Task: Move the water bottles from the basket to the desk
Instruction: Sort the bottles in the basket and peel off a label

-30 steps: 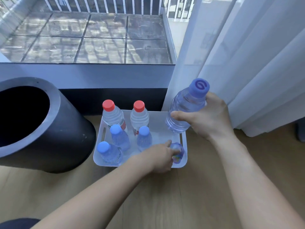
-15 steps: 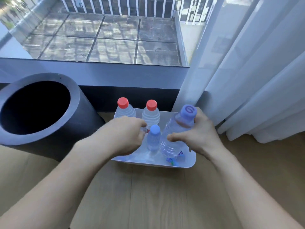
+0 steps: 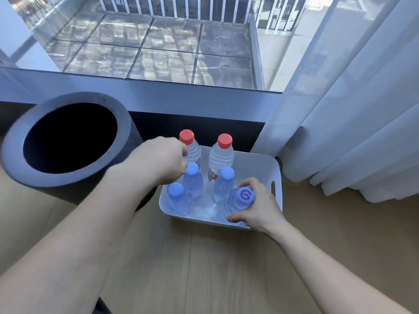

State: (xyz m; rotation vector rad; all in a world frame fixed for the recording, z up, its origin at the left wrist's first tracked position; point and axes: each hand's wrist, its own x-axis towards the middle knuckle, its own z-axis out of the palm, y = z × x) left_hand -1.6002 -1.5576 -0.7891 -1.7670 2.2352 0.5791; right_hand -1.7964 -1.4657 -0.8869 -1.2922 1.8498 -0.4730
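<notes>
A white basket (image 3: 277, 168) stands on the wooden floor with several clear water bottles upright in it. Two red-capped bottles (image 3: 224, 152) are at the back, and three small blue-capped ones (image 3: 192, 180) stand in front of them. My right hand (image 3: 260, 209) grips a larger bottle with a purple-blue cap (image 3: 243, 196) inside the basket's front right corner. My left hand (image 3: 158, 159) hovers over the basket's left side. Its curled fingers touch the shoulder of the left red-capped bottle (image 3: 192, 150); whether they grip it is unclear.
A big dark grey round bin (image 3: 68, 180) stands open just left of the basket. White curtains (image 3: 340, 109) hang to the right. A window sill (image 3: 158, 94) and glass run behind. Wooden floor (image 3: 204, 268) spreads in front.
My right hand has lowered the purple-capped bottle down into the basket's front right corner. My left hand has moved from the front of the basket back toward the left red-capped bottle.
</notes>
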